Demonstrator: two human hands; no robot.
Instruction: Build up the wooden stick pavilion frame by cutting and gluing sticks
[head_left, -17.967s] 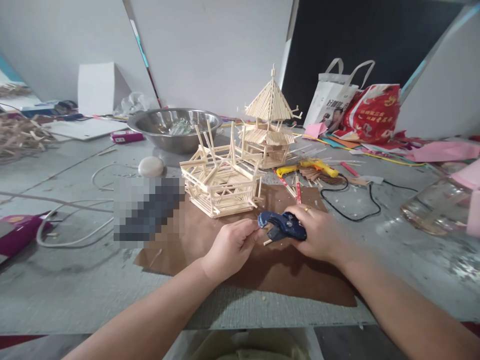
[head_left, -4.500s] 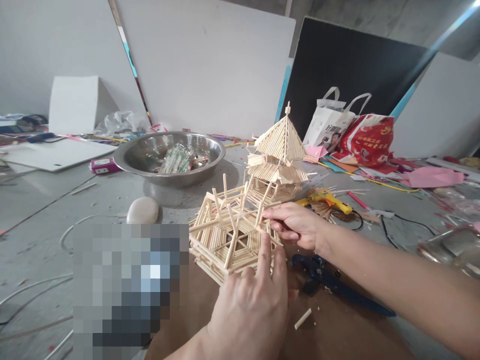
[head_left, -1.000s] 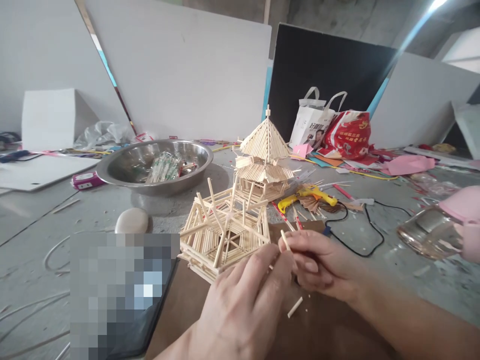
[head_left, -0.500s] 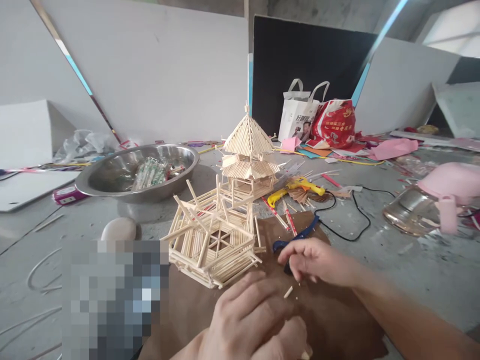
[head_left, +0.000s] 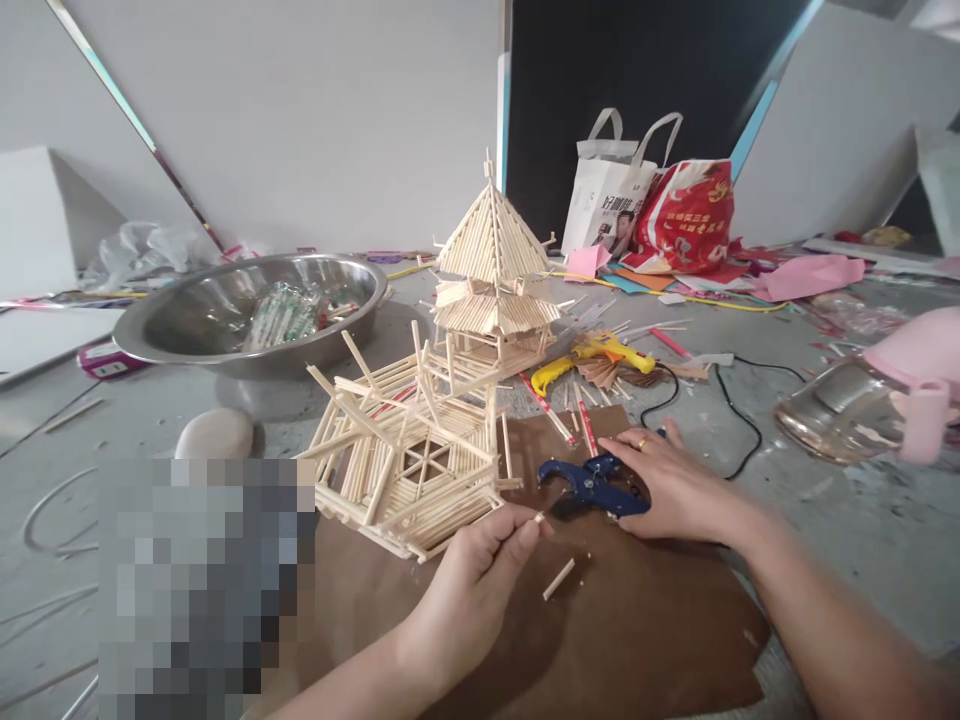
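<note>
My left hand pinches the end of a short wooden stick between thumb and fingertips; most of the stick is hidden. My right hand is wrapped round the handles of a blue hand cutter, whose hooked jaws point left. A cut piece of stick lies on a brown sheet below the cutter. Just beyond my left hand, the lower hexagonal part of a wooden-stick pagoda model lies open at the top. Its roofed tower rises behind.
A steel basin with plastic-wrapped items stands at the back left, near a smooth stone. A yellow glue gun with a black cord lies behind the cutter. Right is a pink-lidded jug; bags stand behind.
My right hand has closed round the blue cutter and turned it. My left hand has moved forward, and the stick end now shows in its pinch. The view has shifted slightly.
</note>
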